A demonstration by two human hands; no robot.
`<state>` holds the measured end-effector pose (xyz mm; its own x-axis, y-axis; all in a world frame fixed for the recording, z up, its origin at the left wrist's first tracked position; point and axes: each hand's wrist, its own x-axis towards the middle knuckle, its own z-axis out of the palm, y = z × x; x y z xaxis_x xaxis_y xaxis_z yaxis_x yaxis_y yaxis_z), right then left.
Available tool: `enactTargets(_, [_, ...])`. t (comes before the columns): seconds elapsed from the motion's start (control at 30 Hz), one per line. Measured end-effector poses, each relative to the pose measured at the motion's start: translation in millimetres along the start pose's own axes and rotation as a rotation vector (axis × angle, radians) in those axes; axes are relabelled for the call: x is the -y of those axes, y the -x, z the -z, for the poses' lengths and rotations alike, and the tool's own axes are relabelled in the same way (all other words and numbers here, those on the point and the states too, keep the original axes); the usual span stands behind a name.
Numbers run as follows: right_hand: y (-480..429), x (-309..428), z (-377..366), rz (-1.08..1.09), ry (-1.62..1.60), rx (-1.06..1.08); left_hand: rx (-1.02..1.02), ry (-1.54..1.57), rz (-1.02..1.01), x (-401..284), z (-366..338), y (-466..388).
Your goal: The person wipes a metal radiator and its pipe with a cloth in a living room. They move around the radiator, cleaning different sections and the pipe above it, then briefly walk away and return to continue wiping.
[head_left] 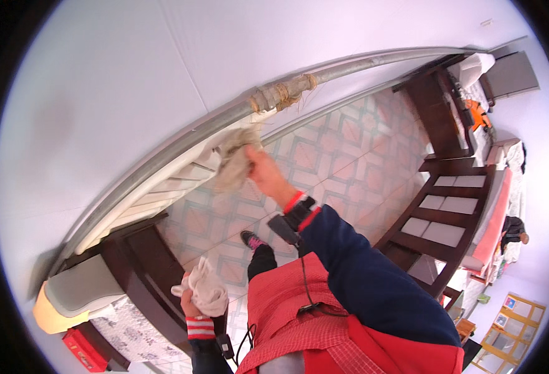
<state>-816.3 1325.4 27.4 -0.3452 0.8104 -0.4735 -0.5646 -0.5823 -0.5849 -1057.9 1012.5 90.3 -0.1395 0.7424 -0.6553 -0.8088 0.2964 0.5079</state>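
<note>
My right hand [267, 175] grips a dirty grey-beige rag [234, 161] at the near end of a white radiator [150, 201]. The rag is blurred, and I cannot tell whether it touches the radiator. Just above it, a grey metal pipe [162, 156] runs along the wall, with a pipe fitting [276, 95] whose joints are wrapped in frayed fibre. Lower down and to the left, my left hand [190, 304] holds a bunched white cloth [210, 293]; the cloth covers part of its fingers.
Dark wooden furniture [136, 262] with a floral-covered top [124, 329] stands at the left, near a red box [83, 350]. A dark slatted bed frame [435, 210] lies to the right over the patterned tile floor [344, 135]. Another dark wooden piece [435, 112] stands farther off.
</note>
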Motion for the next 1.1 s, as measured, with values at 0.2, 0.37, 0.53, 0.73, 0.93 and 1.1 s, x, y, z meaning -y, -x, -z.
enactTargets(0.2, [61, 103, 37, 0.206, -0.502, 0.182, 0.105, -0.232, -0.086, -11, -91, -49])
enactTargets(0.37, [26, 166, 44, 0.384, -0.577, -0.004, 0.264, -0.603, -0.372, -20, -226, -92])
enactTargets(0.53, [-26, 193, 35, 0.368, -0.492, -0.249, 0.332, -0.961, -0.743, -4, -377, -136])
enactTargets(0.73, [-24, 260, 86, 0.402, -0.599, -0.251, 0.407, -1.681, -1.135, 48, -480, -204])
enactTargets(0.93, [-21, 341, 152, 0.447, -0.605, -0.179, 0.297, -1.939, -1.457, 70, -475, -239])
enactTargets(1.1, [-22, 386, 190, 0.321, -0.53, -0.155, 0.309, -1.948, -1.552, 69, -461, -251])
